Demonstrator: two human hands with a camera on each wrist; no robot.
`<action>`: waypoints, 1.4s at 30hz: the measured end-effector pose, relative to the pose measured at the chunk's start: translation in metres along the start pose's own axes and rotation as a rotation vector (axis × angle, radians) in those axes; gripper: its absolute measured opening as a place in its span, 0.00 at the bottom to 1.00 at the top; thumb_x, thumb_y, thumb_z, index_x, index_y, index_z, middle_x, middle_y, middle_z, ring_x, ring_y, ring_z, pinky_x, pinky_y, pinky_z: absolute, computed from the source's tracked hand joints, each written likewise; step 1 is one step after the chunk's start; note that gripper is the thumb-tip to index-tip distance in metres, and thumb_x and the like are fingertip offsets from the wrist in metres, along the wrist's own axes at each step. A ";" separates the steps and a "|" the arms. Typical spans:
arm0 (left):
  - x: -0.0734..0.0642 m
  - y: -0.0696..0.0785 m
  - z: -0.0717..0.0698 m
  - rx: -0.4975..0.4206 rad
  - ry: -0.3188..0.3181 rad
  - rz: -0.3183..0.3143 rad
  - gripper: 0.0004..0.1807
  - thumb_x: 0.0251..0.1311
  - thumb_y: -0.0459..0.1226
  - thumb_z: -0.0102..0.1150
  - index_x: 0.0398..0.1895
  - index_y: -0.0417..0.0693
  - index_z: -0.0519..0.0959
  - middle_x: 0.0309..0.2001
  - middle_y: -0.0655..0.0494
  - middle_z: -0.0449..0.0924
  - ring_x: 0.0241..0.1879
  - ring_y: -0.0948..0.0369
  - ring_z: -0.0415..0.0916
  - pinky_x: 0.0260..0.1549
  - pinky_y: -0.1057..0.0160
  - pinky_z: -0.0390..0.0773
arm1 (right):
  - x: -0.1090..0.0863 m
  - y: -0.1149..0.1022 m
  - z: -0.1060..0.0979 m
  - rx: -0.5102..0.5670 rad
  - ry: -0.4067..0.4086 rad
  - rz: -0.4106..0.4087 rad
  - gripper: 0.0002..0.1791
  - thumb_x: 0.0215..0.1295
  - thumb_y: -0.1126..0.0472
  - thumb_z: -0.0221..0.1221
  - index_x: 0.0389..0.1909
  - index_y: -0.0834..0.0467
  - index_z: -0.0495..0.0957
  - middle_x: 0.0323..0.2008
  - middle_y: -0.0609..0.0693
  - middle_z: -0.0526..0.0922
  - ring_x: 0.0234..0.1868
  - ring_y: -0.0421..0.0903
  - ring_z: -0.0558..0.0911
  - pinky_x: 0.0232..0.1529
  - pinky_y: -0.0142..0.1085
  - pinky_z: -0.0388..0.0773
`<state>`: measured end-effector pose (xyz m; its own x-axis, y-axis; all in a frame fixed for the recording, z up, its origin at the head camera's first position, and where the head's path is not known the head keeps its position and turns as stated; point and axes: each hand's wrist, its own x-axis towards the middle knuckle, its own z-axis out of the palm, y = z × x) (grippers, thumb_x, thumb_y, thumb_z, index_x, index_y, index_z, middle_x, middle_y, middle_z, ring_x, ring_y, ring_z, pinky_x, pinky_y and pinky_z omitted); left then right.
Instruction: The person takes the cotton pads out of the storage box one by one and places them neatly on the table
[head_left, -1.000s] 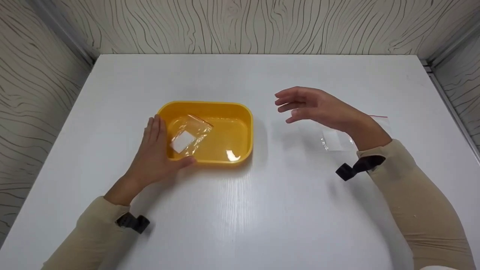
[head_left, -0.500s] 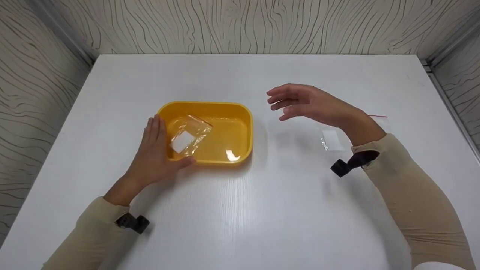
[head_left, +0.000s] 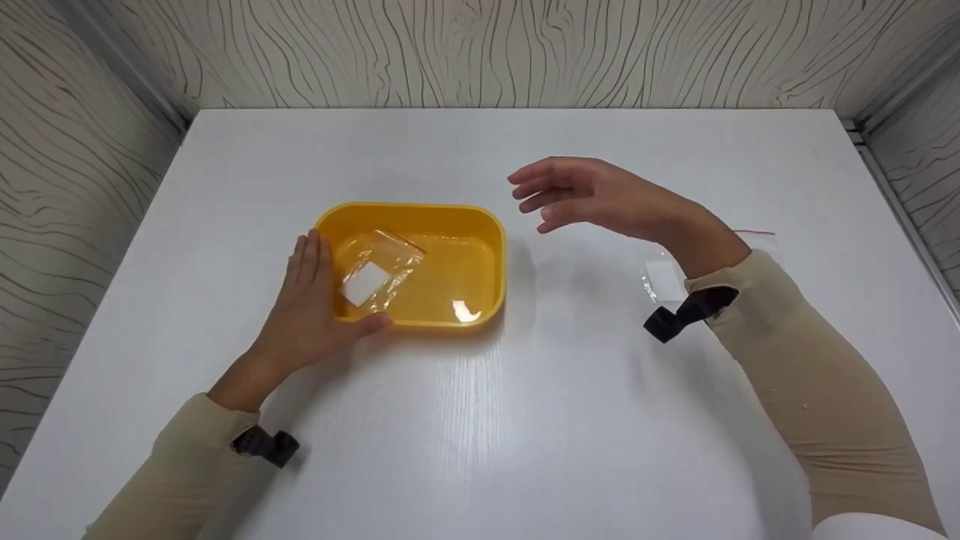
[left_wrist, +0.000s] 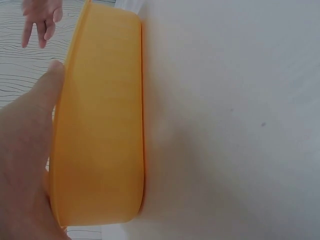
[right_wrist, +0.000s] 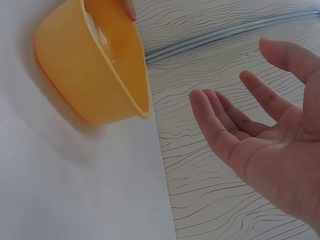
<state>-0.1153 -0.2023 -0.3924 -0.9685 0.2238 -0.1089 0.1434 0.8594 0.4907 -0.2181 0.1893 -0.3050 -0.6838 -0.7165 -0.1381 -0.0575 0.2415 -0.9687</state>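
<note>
A yellow plastic container [head_left: 450, 326] sits on the white table. Inside it, toward the left, lies a clear zip bag [head_left: 397, 259] with a white label [head_left: 366, 283]. My left hand [head_left: 304, 319] rests against the container's left end, fingers straight along the side and thumb along the near rim. In the left wrist view the thumb [left_wrist: 50, 82] touches the rim. My right hand [head_left: 607, 196] hovers beyond the container's right end, fingers loosely bent and apart from it. The right wrist view shows nothing in the palm [right_wrist: 270, 155]. A second clear bag [head_left: 664, 279] lies partly hidden under the right forearm.
The white table [head_left: 465, 442] spreads on all sides of the container. A wood-patterned wall [head_left: 465, 52] stands along its far edge, with similar panels left and right. Each wrist wears a black camera mount, such as the left mount [head_left: 266, 445].
My right hand has moved left and slightly away from me, nearer the container. My left hand, the container and both bags have stayed in place.
</note>
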 end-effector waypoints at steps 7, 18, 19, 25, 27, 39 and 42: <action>-0.001 0.001 0.000 -0.002 0.003 0.003 0.73 0.54 0.70 0.62 0.79 0.33 0.30 0.81 0.38 0.23 0.80 0.46 0.20 0.76 0.43 0.36 | 0.009 -0.007 0.008 -0.014 -0.014 0.003 0.27 0.71 0.63 0.60 0.70 0.56 0.71 0.66 0.54 0.74 0.67 0.55 0.73 0.61 0.41 0.78; 0.000 0.002 -0.001 0.003 0.001 0.005 0.73 0.54 0.70 0.62 0.79 0.32 0.31 0.80 0.37 0.23 0.80 0.46 0.20 0.77 0.45 0.35 | 0.024 -0.012 0.016 -0.016 -0.034 0.013 0.27 0.70 0.63 0.60 0.69 0.53 0.72 0.64 0.53 0.76 0.67 0.56 0.74 0.62 0.42 0.77; 0.000 0.001 -0.001 0.002 0.003 0.008 0.73 0.54 0.70 0.62 0.79 0.32 0.31 0.80 0.37 0.23 0.80 0.46 0.20 0.77 0.45 0.34 | 0.026 -0.012 0.016 -0.021 -0.035 0.014 0.27 0.70 0.63 0.60 0.69 0.53 0.72 0.64 0.53 0.76 0.67 0.56 0.74 0.62 0.42 0.77; 0.000 0.001 -0.001 0.000 0.009 0.020 0.73 0.54 0.70 0.62 0.79 0.32 0.31 0.80 0.37 0.22 0.80 0.46 0.20 0.77 0.44 0.34 | 0.035 -0.012 0.018 -0.024 -0.051 0.017 0.27 0.70 0.62 0.60 0.69 0.53 0.72 0.64 0.53 0.76 0.66 0.58 0.74 0.61 0.42 0.78; 0.000 0.001 -0.001 0.001 0.009 0.016 0.73 0.54 0.70 0.62 0.79 0.32 0.31 0.80 0.37 0.23 0.80 0.46 0.20 0.77 0.44 0.35 | 0.037 -0.013 0.020 -0.023 -0.060 0.015 0.27 0.70 0.62 0.59 0.69 0.54 0.72 0.64 0.54 0.76 0.65 0.57 0.75 0.61 0.43 0.78; 0.001 0.000 0.000 -0.002 -0.003 -0.009 0.73 0.54 0.70 0.62 0.80 0.34 0.29 0.81 0.39 0.22 0.80 0.46 0.20 0.76 0.43 0.35 | 0.053 -0.017 0.027 -0.016 -0.093 0.013 0.26 0.72 0.58 0.60 0.69 0.53 0.72 0.65 0.54 0.75 0.65 0.56 0.76 0.60 0.43 0.79; 0.001 0.000 0.001 0.003 -0.005 -0.013 0.73 0.54 0.71 0.61 0.80 0.35 0.30 0.81 0.40 0.22 0.80 0.45 0.20 0.76 0.42 0.36 | 0.058 -0.019 0.030 -0.023 -0.093 0.017 0.25 0.72 0.56 0.60 0.69 0.52 0.73 0.65 0.52 0.75 0.65 0.56 0.76 0.59 0.42 0.80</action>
<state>-0.1161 -0.2016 -0.3930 -0.9693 0.2149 -0.1195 0.1314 0.8636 0.4867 -0.2353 0.1237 -0.3010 -0.6143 -0.7696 -0.1740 -0.0636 0.2681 -0.9613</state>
